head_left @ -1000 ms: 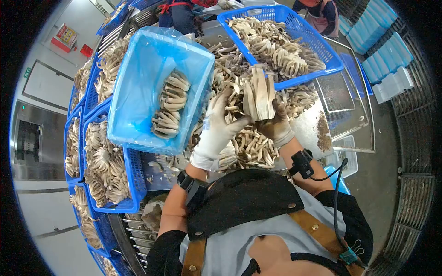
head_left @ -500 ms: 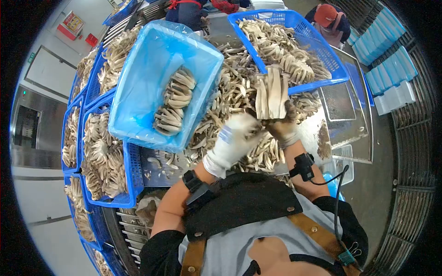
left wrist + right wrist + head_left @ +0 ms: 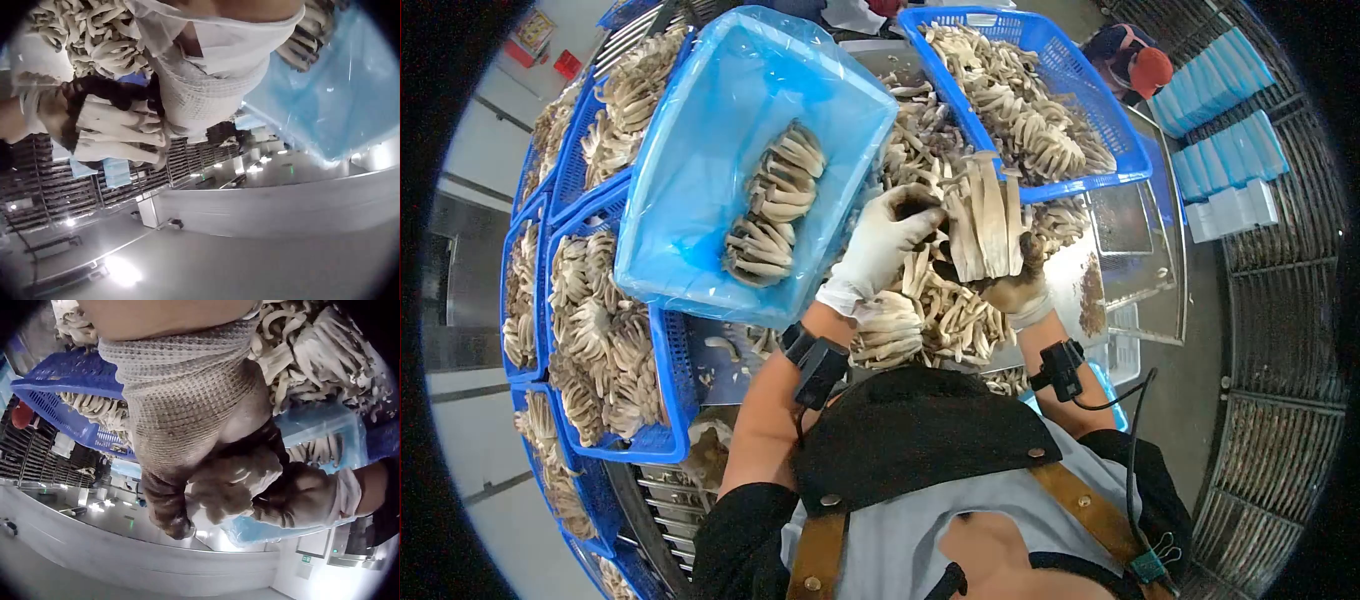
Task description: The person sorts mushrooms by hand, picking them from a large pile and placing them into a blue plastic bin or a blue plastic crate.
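Observation:
A bunch of long, pale mushrooms (image 3: 985, 222) stands roughly upright in my right hand (image 3: 1022, 290), whose gloved fingers wrap its right side and lower end. My left hand (image 3: 882, 245), in a white glove with dark-stained fingertips, is just left of the bunch with fingers bent. In the right wrist view, the left fingers (image 3: 275, 509) are right at the edge of the bunch (image 3: 231, 484); I cannot tell whether they pinch a mushroom. Loose mushrooms (image 3: 960, 320) are heaped on the metal table below both hands. Left of them, a blue-lined box (image 3: 690, 190) contains rows of mushrooms.
A blue basket (image 3: 1135, 165) of mushrooms sits beyond my right hand. More blue baskets (image 3: 680, 400) full of mushrooms line the left side. Another person in a red cap (image 3: 1150, 72) is at the far right, near stacked blue-lined boxes (image 3: 1230, 160).
My left hand went in under the bunch's lower end, then drew back up and left to its side. The right hand has kept hold of the bunch. The head view has shifted slightly.

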A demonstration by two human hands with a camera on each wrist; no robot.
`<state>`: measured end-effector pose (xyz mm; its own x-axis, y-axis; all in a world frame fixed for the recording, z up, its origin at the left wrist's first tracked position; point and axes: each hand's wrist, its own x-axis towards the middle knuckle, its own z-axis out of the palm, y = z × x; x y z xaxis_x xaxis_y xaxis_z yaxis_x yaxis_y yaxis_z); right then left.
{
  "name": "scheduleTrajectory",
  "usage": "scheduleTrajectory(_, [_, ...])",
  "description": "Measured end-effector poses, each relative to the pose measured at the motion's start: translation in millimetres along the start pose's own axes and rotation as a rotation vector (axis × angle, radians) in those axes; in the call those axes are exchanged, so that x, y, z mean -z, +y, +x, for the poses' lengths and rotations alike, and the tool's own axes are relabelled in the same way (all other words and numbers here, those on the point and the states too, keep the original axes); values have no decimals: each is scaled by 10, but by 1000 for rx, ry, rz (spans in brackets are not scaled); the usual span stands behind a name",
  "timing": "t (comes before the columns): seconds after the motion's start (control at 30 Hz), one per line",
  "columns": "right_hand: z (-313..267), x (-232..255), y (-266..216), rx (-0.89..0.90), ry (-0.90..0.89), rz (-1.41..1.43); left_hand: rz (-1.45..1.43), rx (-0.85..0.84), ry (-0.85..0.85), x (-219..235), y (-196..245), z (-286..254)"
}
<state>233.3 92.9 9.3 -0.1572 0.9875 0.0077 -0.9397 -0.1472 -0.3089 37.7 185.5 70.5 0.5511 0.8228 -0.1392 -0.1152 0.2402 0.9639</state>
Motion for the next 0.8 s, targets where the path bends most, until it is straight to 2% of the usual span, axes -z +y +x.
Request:
scheduleTrajectory(0.1, [-7,-192,66,96,32,-34,-197,5,130,207,-172,-17])
scheduleTrajectory(0.13, [-11,-105,55,101,97,47,-163,44,206,255,-246,-44])
scheduleTrajectory(0.23, [37,-144,86,98,20,-119,868,-421,266,271,-462,-135])
scheduleTrajectory(0.27, [50,-93,83,72,96,-92,740,-368,181,178,-312,-226])
scheduleTrajectory(0.3, [66,-59,81,47,173,-62,637,-399,88,109,-202,-278])
scheduleTrajectory(0.37, [44,-31,171,71,68,-195,750,-526,-8,-21,-168,-321])
scheduleTrajectory(0.5, [165,74,330,19,208,-145,629,-414,108,-177,-271,-298])
scheduleTrajectory(0.53, [172,35,386,95,144,-164,605,-384,131,-162,-301,-285])
scheduleTrajectory(0.63, [231,87,503,97,160,-113,530,-326,183,-107,-322,-333])
scheduleTrajectory(0.67, [265,-7,534,83,249,-195,507,-328,184,-66,-349,-332])
scheduleTrajectory(0.7, [303,-16,552,124,252,-233,483,-329,183,-20,-366,-330])
scheduleTrajectory(0.73, [343,-14,564,165,255,-271,472,-293,143,36,-376,-337])
scheduleTrajectory(0.8, [506,-143,506,225,142,-504,669,-299,-39,182,-560,-349])
